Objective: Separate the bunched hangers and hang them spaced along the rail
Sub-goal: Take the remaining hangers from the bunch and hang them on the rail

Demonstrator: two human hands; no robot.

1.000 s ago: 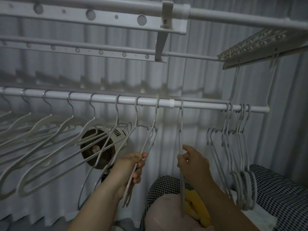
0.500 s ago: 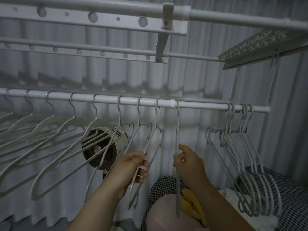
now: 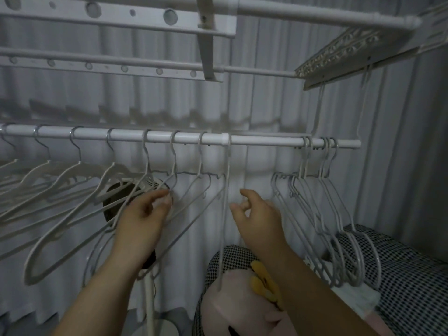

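Along a white rail [image 3: 261, 141] that runs across the room at chest height, pale hangers [image 3: 104, 180] hang by their hooks with even gaps between them, filling its left half and slanting away to the left. One thin hanger [image 3: 226, 190] hangs edge-on near the rail's middle joint, apart from its neighbours. Near the rail's right end a bunched group of hangers [image 3: 327, 151] crowds together – hooks pressed side by side, bodies overlapping.

A person reaches up with both bare arms. The left hand [image 3: 143, 217] is raised in front of the spaced hangers, its fingers [image 3: 162, 195] loosely extended and gripping nothing; blur hides whether the tips touch a wire. The right hand [image 3: 259, 214] is just to the right of the edge-on hanger – fingers [image 3: 244, 193] spread and slightly curled, holding nothing.

Behind the left hand a round dark fan [image 3: 114, 204] shows through the hangers. Below lie a black-and-white checked cushion [image 3: 407, 275] and a pink soft item [image 3: 232, 309]. A grey pleated curtain [image 3: 266, 105] covers the wall behind.
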